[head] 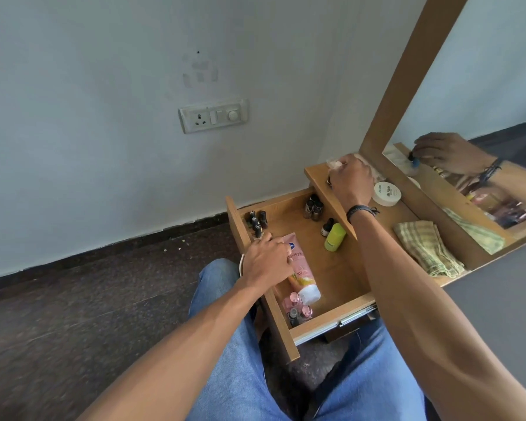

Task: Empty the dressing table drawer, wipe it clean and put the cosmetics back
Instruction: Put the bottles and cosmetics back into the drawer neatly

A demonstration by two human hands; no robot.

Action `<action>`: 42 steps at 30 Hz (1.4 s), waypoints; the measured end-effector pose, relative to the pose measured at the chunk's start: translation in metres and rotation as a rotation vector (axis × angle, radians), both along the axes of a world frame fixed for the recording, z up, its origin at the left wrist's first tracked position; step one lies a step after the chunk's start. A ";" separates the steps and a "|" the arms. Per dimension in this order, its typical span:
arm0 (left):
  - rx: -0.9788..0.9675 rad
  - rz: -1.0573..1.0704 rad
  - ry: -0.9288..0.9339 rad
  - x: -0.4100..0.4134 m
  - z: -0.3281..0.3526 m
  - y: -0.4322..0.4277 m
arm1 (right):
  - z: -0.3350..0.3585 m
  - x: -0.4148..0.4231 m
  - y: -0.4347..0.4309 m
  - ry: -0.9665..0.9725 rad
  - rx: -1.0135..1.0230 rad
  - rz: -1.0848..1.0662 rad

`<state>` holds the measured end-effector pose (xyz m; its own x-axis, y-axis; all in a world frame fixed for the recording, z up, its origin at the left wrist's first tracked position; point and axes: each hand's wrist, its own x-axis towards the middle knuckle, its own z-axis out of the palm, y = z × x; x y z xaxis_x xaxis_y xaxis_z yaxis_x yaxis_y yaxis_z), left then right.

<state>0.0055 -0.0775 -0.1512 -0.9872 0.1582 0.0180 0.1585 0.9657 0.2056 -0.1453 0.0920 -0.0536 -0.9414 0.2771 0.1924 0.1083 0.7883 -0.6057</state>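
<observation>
The drawer (325, 325) is pulled open over the person's knees. Inside it are counted one pink tube (301, 268), one yellow-green roll-on (334, 237), one dropper bottle (327, 226) and about four dark nail polish bottles (256, 223) in the far left corner. A second cluster (313, 206) is half hidden under the worktop (316, 174) edge, and pink-capped bottles (295, 300) are grouped at the front. The tube's upper end is covered by the left hand (268, 256), whose grasp cannot be told. A small bottle (329, 181) is pinched by the right hand (351, 177) on the worktop, near one white jar (386, 193) and one folded checked cloth (427, 247).
</observation>
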 end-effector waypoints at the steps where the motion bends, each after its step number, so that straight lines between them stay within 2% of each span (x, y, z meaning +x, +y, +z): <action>1: -0.010 -0.004 0.009 0.000 0.000 0.000 | 0.000 0.000 -0.001 0.012 0.008 -0.008; 6: -0.017 -0.012 0.015 0.001 0.001 0.000 | -0.004 -0.006 0.001 0.109 0.015 -0.007; 9: -0.038 -0.018 0.032 0.002 0.001 0.001 | 0.004 -0.003 -0.008 0.215 0.101 -0.010; 14: -0.055 -0.058 0.041 0.004 0.000 0.000 | 0.006 0.018 -0.042 0.483 0.208 0.175; 16: -0.041 -0.059 0.034 0.004 0.000 -0.001 | -0.004 0.030 -0.060 0.518 0.222 0.272; 18: -0.023 -0.057 0.014 0.003 0.000 0.000 | -0.017 0.042 -0.075 0.486 0.237 0.350; 21: -0.043 -0.047 -0.008 0.003 0.003 0.002 | -0.038 0.053 -0.089 0.259 0.157 0.424; 24: -0.074 -0.057 0.009 0.003 0.003 0.002 | -0.057 0.056 -0.090 0.013 0.101 0.403; 27: -0.074 -0.049 -0.005 0.002 0.002 0.003 | -0.073 0.057 -0.088 -0.125 0.041 0.369; 32: -0.038 -0.050 0.023 0.003 0.006 0.004 | -0.092 0.057 -0.085 -0.226 0.026 0.393; 42: -0.043 -0.048 0.066 0.005 0.011 0.005 | -0.104 0.055 -0.084 -0.267 -0.149 0.457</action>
<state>0.0110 -0.0730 -0.1399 -0.9753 0.2077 0.0750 0.2170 0.9644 0.1512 -0.0905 0.0081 -0.1578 -0.9830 -0.1651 -0.0798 -0.0596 0.6993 -0.7124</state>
